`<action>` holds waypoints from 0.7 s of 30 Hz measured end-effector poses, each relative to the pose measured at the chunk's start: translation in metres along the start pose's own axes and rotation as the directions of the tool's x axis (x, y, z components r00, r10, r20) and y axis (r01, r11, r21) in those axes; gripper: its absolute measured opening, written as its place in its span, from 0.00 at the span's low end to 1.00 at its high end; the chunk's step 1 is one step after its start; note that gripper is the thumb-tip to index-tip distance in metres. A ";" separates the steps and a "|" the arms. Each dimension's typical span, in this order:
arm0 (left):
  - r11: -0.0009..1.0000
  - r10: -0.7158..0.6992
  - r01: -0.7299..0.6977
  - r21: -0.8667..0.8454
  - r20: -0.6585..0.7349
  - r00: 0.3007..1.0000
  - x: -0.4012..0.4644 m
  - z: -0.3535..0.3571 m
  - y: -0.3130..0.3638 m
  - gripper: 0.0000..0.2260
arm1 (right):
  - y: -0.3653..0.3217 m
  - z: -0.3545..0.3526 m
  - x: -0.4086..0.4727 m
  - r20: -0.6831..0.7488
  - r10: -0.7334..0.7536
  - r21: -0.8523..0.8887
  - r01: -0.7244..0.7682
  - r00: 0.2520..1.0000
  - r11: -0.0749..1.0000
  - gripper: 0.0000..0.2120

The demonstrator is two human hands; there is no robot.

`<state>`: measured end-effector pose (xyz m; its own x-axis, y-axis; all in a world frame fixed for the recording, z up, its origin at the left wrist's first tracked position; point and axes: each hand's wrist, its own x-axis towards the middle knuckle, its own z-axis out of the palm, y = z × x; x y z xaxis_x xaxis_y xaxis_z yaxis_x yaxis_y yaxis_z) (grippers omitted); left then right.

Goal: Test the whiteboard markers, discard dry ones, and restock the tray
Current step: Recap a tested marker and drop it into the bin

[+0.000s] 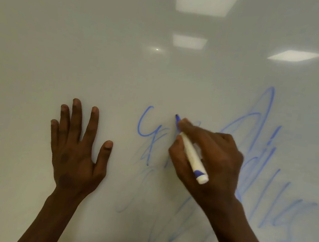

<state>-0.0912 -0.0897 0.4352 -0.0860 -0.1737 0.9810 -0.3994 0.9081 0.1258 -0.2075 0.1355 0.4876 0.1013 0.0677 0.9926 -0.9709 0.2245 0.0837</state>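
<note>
Head view: marker (pixel 192 155) tip up-left.

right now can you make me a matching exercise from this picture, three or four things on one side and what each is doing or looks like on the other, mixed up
Things
1. left hand
2. right hand
3. marker
4. whiteboard

States
A. white barrel, blue tip against the board
B. flat, fingers spread on the board
C. glossy, covered with blue scribbles at lower right
D. curled round the marker

Pairs: 1-B, 2-D, 3-A, 4-C
</note>
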 end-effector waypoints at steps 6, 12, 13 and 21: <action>1.000 0.003 -0.003 0.006 -0.031 1.000 -0.002 0.004 -0.001 0.31 | 0.014 -0.008 0.056 -0.060 0.143 0.018 -0.142 0.988 0.990 0.08; 1.000 0.010 -0.011 -0.009 -0.044 0.999 -0.003 0.004 -0.002 0.31 | 0.000 -0.013 -0.001 0.065 0.047 -0.016 -0.046 0.997 0.999 0.08; 1.000 0.012 -0.012 -0.009 -0.050 0.999 -0.003 0.004 -0.002 0.31 | 0.005 -0.019 0.002 0.060 0.067 -0.029 -0.066 0.996 0.997 0.08; 1.000 0.004 -0.004 -0.003 -0.042 0.999 -0.005 0.004 -0.002 0.31 | 0.013 -0.014 0.045 -0.052 0.119 -0.093 -0.124 0.992 0.988 0.07</action>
<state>-0.0940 -0.0922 0.4299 -0.0489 -0.1539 0.9869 -0.3959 0.9101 0.1223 -0.2122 0.1546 0.5319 -0.0039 0.1448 0.9895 -0.9516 0.3036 -0.0481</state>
